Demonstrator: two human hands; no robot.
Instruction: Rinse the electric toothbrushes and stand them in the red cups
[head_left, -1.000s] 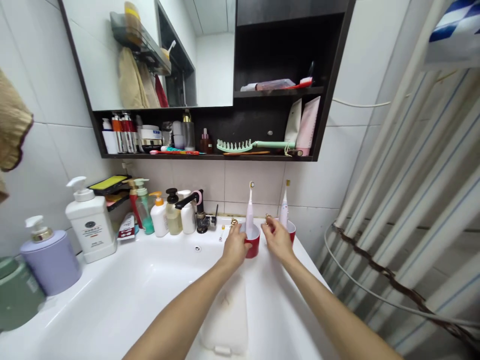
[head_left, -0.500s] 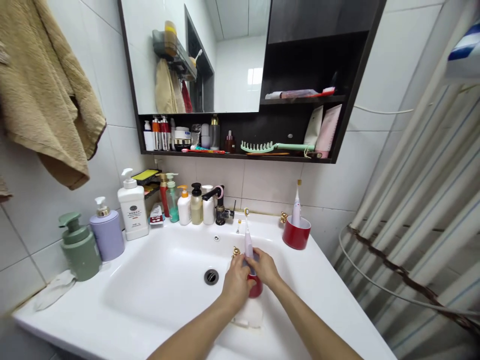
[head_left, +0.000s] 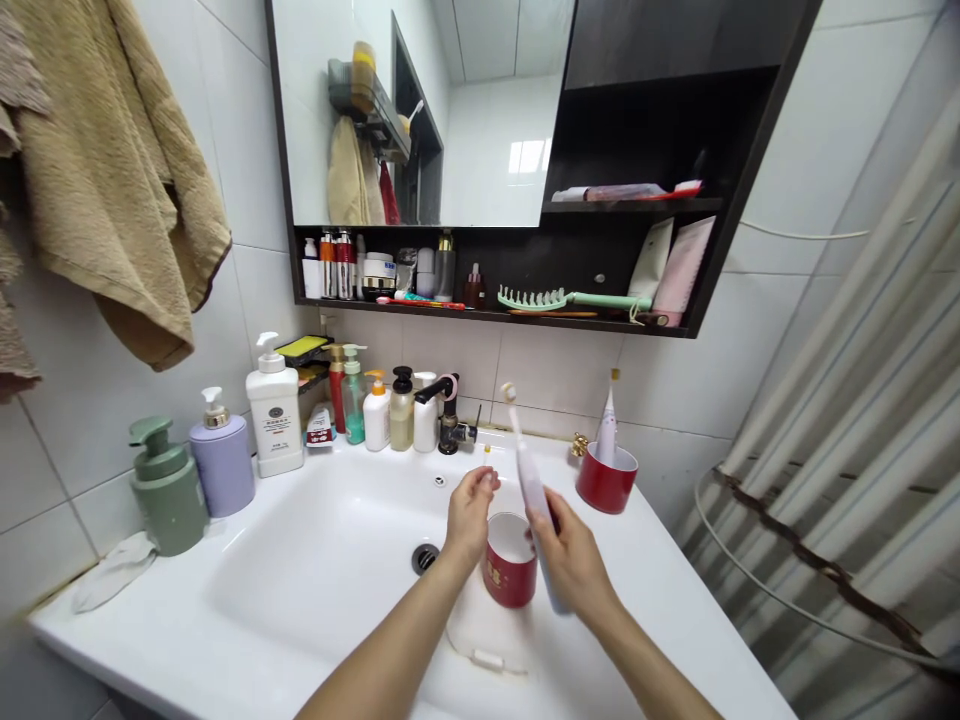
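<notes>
My left hand (head_left: 469,515) is closed round a red cup (head_left: 510,575) and holds it over the white sink (head_left: 322,560). My right hand (head_left: 574,560) grips a pink-white electric toothbrush (head_left: 529,475), lifted clear of the cup with its head tilted up and left. A second red cup (head_left: 606,482) stands at the sink's back right corner with another toothbrush (head_left: 606,430) upright in it.
Pump bottles (head_left: 274,410) and smaller bottles line the sink's left and back edge beside a black tap (head_left: 448,415). A brown towel (head_left: 112,180) hangs at the left. A mirror cabinet with a shelf holding a green comb (head_left: 555,298) hangs above. A striped curtain (head_left: 862,420) is at the right.
My hands carried one red cup from the back edge toward me over the basin. My right hand has since pulled the toothbrush out of that cup.
</notes>
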